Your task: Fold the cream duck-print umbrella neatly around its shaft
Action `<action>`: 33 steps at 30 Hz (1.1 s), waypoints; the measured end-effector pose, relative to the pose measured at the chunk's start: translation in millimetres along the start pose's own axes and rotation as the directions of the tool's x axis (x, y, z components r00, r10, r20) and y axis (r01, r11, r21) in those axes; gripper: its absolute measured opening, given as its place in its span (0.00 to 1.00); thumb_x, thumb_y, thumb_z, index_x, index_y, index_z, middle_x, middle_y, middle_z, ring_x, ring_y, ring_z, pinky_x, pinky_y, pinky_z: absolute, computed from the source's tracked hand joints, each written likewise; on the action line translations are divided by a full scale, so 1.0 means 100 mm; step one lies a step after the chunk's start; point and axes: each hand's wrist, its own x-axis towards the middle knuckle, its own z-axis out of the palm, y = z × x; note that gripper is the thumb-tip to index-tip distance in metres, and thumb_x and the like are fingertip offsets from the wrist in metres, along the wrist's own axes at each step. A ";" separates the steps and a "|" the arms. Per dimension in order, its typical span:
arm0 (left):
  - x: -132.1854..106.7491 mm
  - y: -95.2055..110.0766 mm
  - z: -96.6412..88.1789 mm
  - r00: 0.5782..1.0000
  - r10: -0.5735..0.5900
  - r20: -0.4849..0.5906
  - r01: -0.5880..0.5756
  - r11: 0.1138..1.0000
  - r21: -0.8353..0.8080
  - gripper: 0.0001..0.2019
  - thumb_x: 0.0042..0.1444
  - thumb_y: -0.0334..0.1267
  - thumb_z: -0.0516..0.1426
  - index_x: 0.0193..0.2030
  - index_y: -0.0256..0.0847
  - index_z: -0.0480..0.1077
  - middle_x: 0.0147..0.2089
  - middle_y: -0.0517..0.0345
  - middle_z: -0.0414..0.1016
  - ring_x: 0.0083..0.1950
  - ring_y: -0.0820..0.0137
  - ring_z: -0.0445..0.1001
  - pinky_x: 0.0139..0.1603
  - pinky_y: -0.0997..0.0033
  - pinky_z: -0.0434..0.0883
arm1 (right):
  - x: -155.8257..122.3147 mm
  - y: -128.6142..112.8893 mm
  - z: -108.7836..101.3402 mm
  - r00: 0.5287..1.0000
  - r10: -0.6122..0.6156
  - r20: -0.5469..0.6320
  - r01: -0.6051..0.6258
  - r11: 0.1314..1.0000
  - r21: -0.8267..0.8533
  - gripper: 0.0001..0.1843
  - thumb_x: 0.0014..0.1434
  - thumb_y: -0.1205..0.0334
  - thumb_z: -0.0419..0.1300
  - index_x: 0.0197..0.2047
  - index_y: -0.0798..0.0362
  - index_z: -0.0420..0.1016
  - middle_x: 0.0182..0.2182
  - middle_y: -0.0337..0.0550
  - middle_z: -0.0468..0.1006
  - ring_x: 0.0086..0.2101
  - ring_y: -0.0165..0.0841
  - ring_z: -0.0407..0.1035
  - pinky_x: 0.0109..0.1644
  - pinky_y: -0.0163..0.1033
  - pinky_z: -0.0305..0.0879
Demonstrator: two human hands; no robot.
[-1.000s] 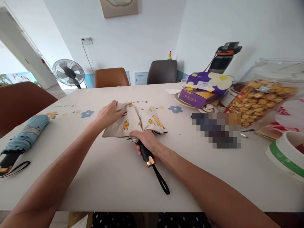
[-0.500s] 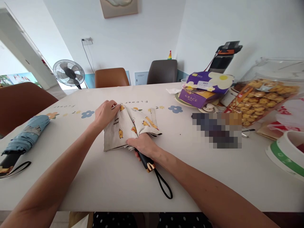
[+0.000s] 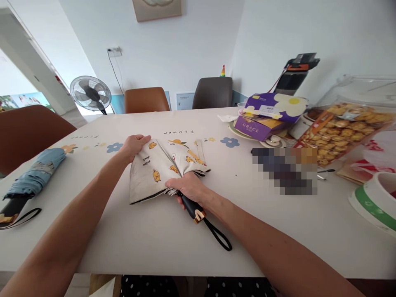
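A cream folding umbrella point(image 3: 148, 173) printed with yellow ducks lies over the table in front of me, its canopy loosely collapsed. My left hand point(image 3: 135, 146) pinches the far left edge of the canopy and holds a panel spread out flat. Around the base of the canopy, by the black handle, my right hand point(image 3: 188, 187) is closed, thumb on the fabric. The black handle point(image 3: 192, 206) points toward me, with a gold-coloured end and a black wrist loop point(image 3: 221, 237). The umbrella's ribs and shaft are hidden under the fabric.
A folded blue umbrella point(image 3: 38, 171) lies at the left. To the right are purple boxes point(image 3: 252, 128), a dark bottle point(image 3: 292, 78), a clear jar of biscuits point(image 3: 346, 132), a blurred-out patch and a white-and-green roll point(image 3: 371, 206). Chairs point(image 3: 147, 100) and a fan point(image 3: 90, 94) stand beyond the table point(image 3: 123, 243).
My left hand has drawn the canopy panel outward to the left, spreading it wider and flatter. The right hand keeps its grip, and the wrist loop has swung slightly right.
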 end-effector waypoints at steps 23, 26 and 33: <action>0.00 -0.42 0.26 0.936 0.251 -0.246 -0.172 0.937 0.303 0.17 0.57 0.49 0.44 0.22 0.42 0.54 0.23 0.60 0.61 0.28 0.70 0.61 0.30 0.70 0.58 | -0.02 -0.05 0.01 0.999 -0.040 -0.033 0.043 0.994 0.105 0.18 0.51 0.50 0.59 0.23 0.53 0.59 0.08 0.34 0.62 0.10 0.26 0.56 0.11 0.31 0.58; -0.14 -0.31 0.23 0.899 0.239 -0.366 -0.150 0.955 0.255 0.07 0.56 0.42 0.47 0.32 0.43 0.60 0.35 0.56 0.69 0.36 0.69 0.66 0.36 0.69 0.62 | 0.00 -0.05 0.00 0.993 -0.044 -0.105 0.050 0.997 0.058 0.16 0.51 0.53 0.59 0.23 0.53 0.59 0.09 0.33 0.61 0.10 0.26 0.56 0.12 0.32 0.59; -0.88 0.10 0.59 0.957 0.213 -0.195 -0.222 0.975 -0.029 0.17 0.53 0.46 0.52 0.47 0.39 0.61 0.53 0.46 0.66 0.48 0.64 0.68 0.46 0.64 0.65 | 0.03 -0.04 0.01 0.975 -0.090 -0.204 0.086 0.996 -0.028 0.13 0.49 0.53 0.59 0.26 0.55 0.65 0.10 0.37 0.63 0.12 0.30 0.59 0.12 0.35 0.60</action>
